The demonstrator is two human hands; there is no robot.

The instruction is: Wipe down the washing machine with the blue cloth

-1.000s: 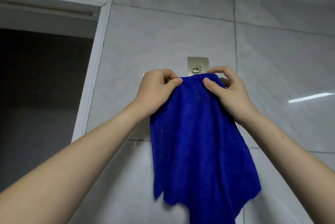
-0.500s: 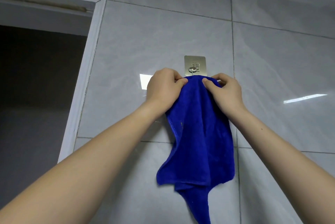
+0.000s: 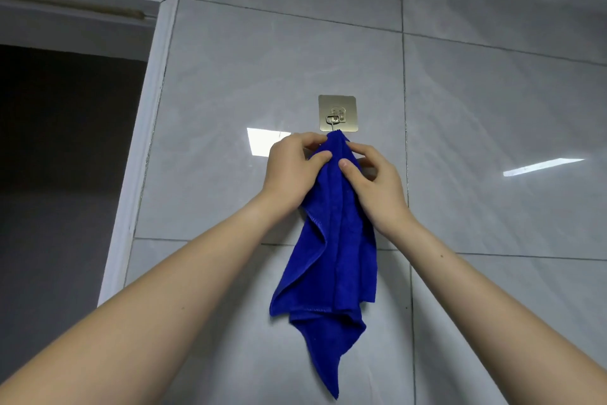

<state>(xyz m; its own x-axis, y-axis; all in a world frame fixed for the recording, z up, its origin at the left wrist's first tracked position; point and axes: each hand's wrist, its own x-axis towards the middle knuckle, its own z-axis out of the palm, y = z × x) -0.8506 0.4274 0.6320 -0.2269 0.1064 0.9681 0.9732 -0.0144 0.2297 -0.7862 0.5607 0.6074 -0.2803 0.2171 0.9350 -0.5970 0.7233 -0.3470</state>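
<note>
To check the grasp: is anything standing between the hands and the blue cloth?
Nothing visible. The left hand and the right hand both pinch the blue cloth near its top, just under the wall hook. Its tip reaches the hook.

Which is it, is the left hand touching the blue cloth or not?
Touching. The head view shows the left hand pinching the blue cloth near its top, just below the hook.
</note>
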